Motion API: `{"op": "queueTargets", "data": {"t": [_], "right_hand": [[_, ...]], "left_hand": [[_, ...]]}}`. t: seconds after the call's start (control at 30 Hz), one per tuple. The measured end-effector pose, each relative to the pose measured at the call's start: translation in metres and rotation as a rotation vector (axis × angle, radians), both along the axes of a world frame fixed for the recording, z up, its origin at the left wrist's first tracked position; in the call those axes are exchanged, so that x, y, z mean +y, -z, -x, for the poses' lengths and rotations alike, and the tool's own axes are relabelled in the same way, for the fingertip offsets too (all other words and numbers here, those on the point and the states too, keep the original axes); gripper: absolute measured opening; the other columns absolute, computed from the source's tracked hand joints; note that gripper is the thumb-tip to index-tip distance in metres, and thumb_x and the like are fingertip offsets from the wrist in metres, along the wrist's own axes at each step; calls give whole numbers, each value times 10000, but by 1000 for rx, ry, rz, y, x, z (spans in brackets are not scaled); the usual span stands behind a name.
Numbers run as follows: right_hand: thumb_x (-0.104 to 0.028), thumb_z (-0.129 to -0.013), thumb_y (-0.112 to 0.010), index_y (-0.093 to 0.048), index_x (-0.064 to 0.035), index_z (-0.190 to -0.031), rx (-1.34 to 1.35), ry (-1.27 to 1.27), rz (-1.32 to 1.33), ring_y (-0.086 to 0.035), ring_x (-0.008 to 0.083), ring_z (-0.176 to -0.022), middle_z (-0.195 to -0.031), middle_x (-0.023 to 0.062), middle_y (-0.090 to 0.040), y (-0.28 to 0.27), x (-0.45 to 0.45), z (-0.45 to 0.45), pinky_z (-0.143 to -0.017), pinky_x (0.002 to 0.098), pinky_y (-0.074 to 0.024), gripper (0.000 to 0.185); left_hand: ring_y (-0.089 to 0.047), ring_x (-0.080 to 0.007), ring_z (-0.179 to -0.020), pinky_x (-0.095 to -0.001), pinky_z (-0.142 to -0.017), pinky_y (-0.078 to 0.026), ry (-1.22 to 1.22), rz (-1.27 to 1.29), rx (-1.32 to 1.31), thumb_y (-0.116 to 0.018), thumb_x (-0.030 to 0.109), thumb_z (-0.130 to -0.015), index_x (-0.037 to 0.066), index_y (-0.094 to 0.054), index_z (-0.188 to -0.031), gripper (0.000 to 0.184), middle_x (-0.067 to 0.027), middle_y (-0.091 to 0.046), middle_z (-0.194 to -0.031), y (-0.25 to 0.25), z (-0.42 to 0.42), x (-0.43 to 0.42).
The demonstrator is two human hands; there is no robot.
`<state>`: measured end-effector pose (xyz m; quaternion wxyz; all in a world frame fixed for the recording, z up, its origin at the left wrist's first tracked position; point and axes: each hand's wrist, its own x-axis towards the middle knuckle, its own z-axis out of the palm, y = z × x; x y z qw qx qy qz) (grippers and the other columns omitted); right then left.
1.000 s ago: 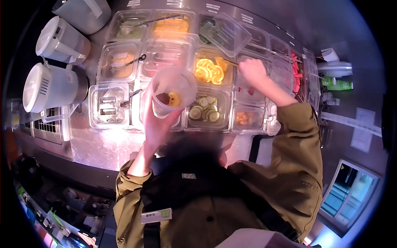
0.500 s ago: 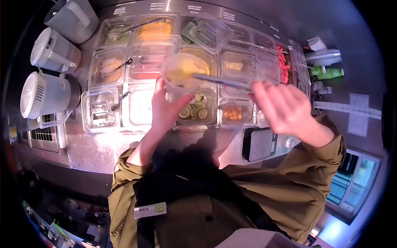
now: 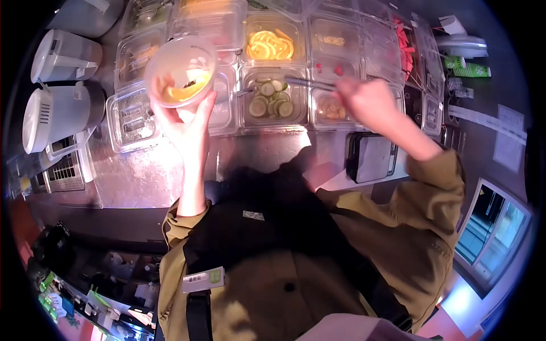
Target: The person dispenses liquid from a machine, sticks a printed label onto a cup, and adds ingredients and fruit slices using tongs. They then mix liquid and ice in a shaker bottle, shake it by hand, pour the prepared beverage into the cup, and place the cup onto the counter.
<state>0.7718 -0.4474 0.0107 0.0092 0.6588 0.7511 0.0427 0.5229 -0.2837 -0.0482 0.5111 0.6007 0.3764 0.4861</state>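
My left hand (image 3: 187,122) is wrapped round a clear plastic cup (image 3: 162,59) on the left, tilted so its mouth faces me. A yellow-orange citrus slice (image 3: 190,91) and some darker bits lie inside. On the right, my right hand (image 3: 367,101) grips metal tongs (image 3: 310,84) that point left; motion blurs their tips. Below the tongs is a clear container of green-rimmed citrus slices (image 3: 273,105). Just behind it, yellow-orange citrus slices (image 3: 268,45) fill another open container.
Rows of lidded clear containers (image 3: 133,116) cover the back of the metal counter (image 3: 131,179). White pitchers (image 3: 57,116) stand at the left. A black-edged flat device (image 3: 372,158) lies near the front right. Green cups (image 3: 472,70) are stacked at the far right.
My left hand has carried the cup left, away from the middle containers. The tongs have left the cup and now extend over the green-rimmed slices. The view has shifted.
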Motion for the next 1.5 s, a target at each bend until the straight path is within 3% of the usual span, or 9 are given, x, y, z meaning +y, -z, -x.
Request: {"op": "queueTargets", "data": {"t": [0.17, 0.47, 0.63, 0.77, 1.0, 1.2, 1.27, 1.4, 1.5], "right_hand": [[-92, -630, -564, -536, -13, -702, 41, 68, 105, -585, 250, -531, -607, 100, -540, 113, 10, 18, -478, 331, -469, 111], [-123, -651, -545, -569, -35, -668, 25, -226, 115, -574, 231, -545, -628, 92, -541, 142, 19, 9, -481, 317, -457, 93], [-143, -709, -546, -568, -48, -752, -27, 44, 169, -579, 228, -512, -633, 94, -579, 86, -3, -1, -439, 334, -445, 106], [-140, -727, -622, -513, -47, -737, 186, 83, -160, -557, 207, -473, -602, 76, -554, -42, -16, 33, -389, 318, -413, 144], [-271, -706, -688, -541, 39, -961, 296, 81, -132, -502, 233, -476, -566, 82, -452, -78, -27, 42, -408, 327, -385, 428], [-270, -676, -701, -521, -39, -930, 442, 692, -13, -579, 316, -715, -741, 134, -556, 25, -16, -106, -626, 393, -462, 388], [-224, -655, -686, -505, -41, -886, 361, 375, -62, -565, 299, -758, -800, 122, -542, 67, -4, -139, -644, 385, -463, 346], [-149, -624, -650, -495, -52, -861, 246, 80, -51, -534, 273, -799, -885, 91, -513, 126, 17, -162, -664, 377, -465, 300], [-132, -661, -621, -473, -52, -826, 300, 20, -54, -533, 270, -782, -832, 85, -513, 124, 11, -164, -643, 363, -470, 236]], "left_hand": [[-372, -240, -1201, -368, -1012, -305, 16, 59, 110, -777, 54, -615, 13, -250, -1351, 906, -155, -385, -1281, -3, 22, -14], [-423, -247, -1133, -362, -940, -369, 176, 157, 249, -757, 65, -604, 25, -300, -1344, 870, -154, -437, -1222, 8, 61, -34], [-460, -276, -1104, -393, -933, -383, 311, 173, 444, -764, 59, -537, 38, -376, -1304, 861, -154, -480, -1184, 14, 58, -35], [-441, -270, -1138, -375, -952, -365, 467, 19, 444, -774, 91, -557, 32, -368, -1302, 851, -167, -469, -1205, 16, 58, -32], [-443, -244, -1140, -352, -954, -362, 628, 113, 221, -791, 140, -590, -11, -315, -1309, 875, -148, -453, -1231, -3, 18, -40], [-466, -259, -1109, -348, -927, -390, 431, -242, 374, -828, 176, -540, -26, -331, -1280, 914, -149, -459, -1219, 5, -3, -43], [-472, -262, -1097, -349, -919, -395, 328, -498, 401, -836, 198, -527, -19, -324, -1281, 937, -146, -462, -1211, 19, -11, -40], [-461, -279, -1121, -389, -956, -374, 412, 59, 330, -794, 245, -529, -1, -267, -1323, 985, -153, -461, -1212, -6, -22, -28], [-442, -298, -1149, -395, -983, -338, 390, -7, 173, -748, 259, -559, -2, -227, -1350, 983, -171, -442, -1243, 5, -30, -29]]}}
